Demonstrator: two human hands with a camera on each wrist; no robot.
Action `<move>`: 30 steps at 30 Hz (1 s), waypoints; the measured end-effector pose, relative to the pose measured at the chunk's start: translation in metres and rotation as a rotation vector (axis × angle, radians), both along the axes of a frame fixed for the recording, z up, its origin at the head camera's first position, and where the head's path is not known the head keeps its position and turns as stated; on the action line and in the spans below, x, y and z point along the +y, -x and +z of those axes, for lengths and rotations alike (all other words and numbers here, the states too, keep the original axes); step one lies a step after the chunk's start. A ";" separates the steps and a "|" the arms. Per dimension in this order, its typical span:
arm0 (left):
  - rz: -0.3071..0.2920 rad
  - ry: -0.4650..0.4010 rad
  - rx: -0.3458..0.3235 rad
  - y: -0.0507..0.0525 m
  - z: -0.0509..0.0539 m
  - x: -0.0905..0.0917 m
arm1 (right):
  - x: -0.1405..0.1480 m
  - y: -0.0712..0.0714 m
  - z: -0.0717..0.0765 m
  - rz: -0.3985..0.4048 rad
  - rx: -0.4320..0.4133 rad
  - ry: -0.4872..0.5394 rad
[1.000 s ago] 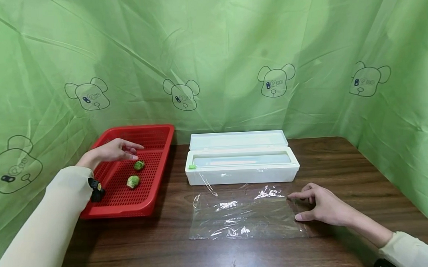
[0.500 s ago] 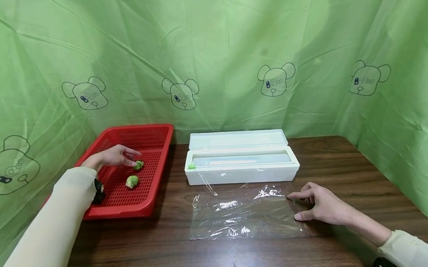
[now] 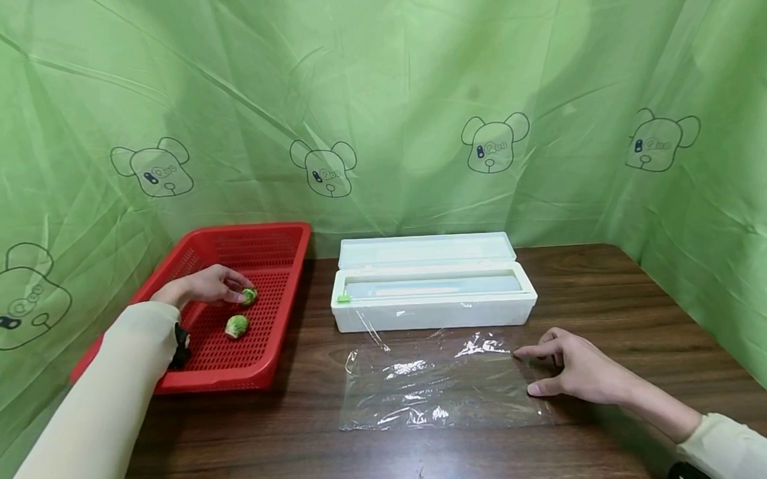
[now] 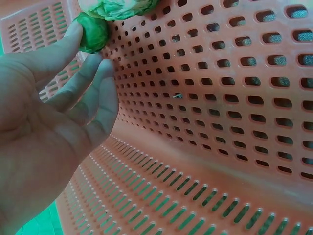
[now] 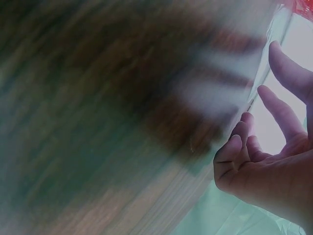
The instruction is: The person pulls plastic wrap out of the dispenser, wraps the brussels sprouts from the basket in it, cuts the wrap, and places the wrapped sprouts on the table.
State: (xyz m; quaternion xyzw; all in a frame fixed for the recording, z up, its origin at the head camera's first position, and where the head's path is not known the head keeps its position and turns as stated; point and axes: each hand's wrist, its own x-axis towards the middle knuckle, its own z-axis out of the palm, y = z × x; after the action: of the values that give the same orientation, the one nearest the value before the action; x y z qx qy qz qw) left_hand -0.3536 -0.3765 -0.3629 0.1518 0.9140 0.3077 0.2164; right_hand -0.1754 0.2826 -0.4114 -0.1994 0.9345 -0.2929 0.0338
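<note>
Inside the red basket point(image 3: 283, 301), my left hand point(image 3: 208, 284) pinches a small Brussels sprout point(image 3: 249, 296) between thumb and fingertips. The left wrist view shows this dark green sprout point(image 4: 94, 33) against the thumb, with the fingers curved beside it. A second, paler Brussels sprout point(image 3: 236, 327) lies on the basket floor nearer the front. At the right, my right hand point(image 3: 585, 370) rests on the table, thumb and index finger spread at the edge of a clear sheet of plastic wrap point(image 3: 441, 387). Its other fingers are loosely bent and hold nothing.
Behind the plastic wrap stands a white wrap dispenser box point(image 3: 434, 312) with its lid point(image 3: 425, 250) raised and a green slider point(image 3: 344, 299) at its left. The brown wooden table point(image 3: 368, 465) is enclosed by green cloth point(image 3: 402, 88) at the back and sides.
My left hand has come down onto the farther sprout, and its fingers have closed around it. The right hand and the plastic wrap stay where they were.
</note>
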 end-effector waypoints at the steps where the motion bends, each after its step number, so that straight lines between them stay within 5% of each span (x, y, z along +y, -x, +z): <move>1: -0.003 0.002 0.003 0.000 0.000 0.000 | 0.000 0.000 0.000 0.000 0.000 0.000; 17: -0.025 -0.030 -0.071 -0.001 0.001 0.003 | 0.003 0.001 -0.003 0.000 0.002 0.003; 30: -0.050 -0.047 -0.009 -0.003 0.013 0.000 | 0.003 0.002 -0.003 0.005 0.013 0.004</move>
State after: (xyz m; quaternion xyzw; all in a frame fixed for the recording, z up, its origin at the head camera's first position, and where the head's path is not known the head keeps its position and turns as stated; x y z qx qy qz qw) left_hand -0.3507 -0.3765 -0.3503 0.1785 0.9015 0.3242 0.2244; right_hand -0.1769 0.2858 -0.4147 -0.2037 0.9336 -0.2935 0.0278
